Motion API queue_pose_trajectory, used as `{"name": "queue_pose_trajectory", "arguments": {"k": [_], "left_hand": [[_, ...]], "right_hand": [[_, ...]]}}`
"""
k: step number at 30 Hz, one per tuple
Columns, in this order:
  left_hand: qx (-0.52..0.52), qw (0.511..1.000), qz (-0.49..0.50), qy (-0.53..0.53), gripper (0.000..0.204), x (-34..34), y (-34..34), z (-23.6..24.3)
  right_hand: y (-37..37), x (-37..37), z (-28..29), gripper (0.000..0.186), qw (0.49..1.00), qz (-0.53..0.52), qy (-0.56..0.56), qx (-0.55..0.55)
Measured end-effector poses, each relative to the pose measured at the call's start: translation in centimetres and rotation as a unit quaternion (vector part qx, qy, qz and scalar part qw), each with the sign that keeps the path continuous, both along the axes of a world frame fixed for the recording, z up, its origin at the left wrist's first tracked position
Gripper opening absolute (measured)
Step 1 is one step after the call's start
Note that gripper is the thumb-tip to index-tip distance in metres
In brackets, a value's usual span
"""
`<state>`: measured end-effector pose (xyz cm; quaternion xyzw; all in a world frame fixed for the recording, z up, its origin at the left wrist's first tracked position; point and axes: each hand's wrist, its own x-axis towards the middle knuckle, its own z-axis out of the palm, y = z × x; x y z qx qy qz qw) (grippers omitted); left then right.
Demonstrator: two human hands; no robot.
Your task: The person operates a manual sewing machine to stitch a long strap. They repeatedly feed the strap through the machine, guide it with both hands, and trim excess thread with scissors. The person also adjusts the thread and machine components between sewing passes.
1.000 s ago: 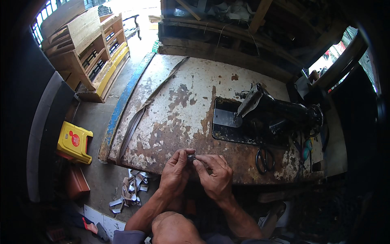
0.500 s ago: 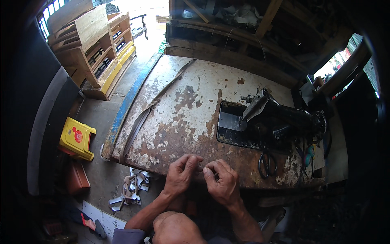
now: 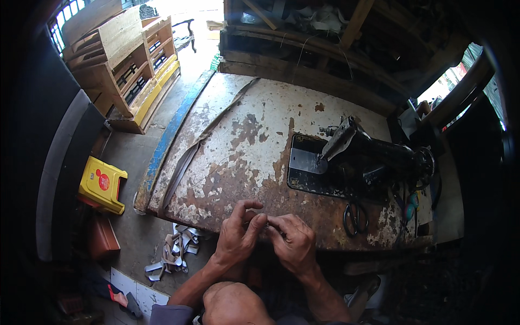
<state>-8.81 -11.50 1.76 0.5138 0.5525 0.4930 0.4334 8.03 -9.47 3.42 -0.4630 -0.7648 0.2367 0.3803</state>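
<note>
My left hand [image 3: 235, 241] and my right hand [image 3: 293, 242] meet at the front edge of a worn workbench [image 3: 238, 168]. A small metal piece [image 3: 266, 224], mostly hidden, is pinched in my right fingertips. My left thumb presses in beside it with the index finger bent above; whether those fingers grip it too is unclear. A black sewing machine [image 3: 368, 157] stands on the bench to the right, with black scissors [image 3: 355, 219] just in front of it. A long folded strap [image 3: 189, 153] lies along the bench's left side.
A yellow plastic stool [image 3: 102, 184], a brown box [image 3: 104, 235] and a heap of pale scraps [image 3: 173, 253] are on the floor at the left. A wooden rack [image 3: 127, 76] stands beyond them. Dark wooden shelving [image 3: 292, 49] borders the bench's back.
The small piece was more visible a second ago. My fingertips then parted slightly; now they meet again, with my left index finger raised higher. The view has shifted a little.
</note>
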Motion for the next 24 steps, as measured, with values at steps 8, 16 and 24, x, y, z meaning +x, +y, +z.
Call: {"name": "queue_pose_trajectory", "arguments": {"k": [8,16,24], "left_hand": [[-0.079,0.984,-0.008,-0.160,0.028,-1.0,0.0,-0.8],[-0.135,0.922,-0.058,-0.357,0.032,-1.3,-0.1,-2.0],[-0.117,0.892,0.010,-0.437,0.032,-1.9,0.0,-2.8]], "right_hand": [[-0.2,0.9,1.0,0.011,0.990,0.046,0.065,-0.112],[-1.0,1.4,0.4,0.005,0.927,0.130,0.262,-0.233],[-0.7,3.5,1.0,0.006,0.948,0.128,0.183,-0.225]]}}
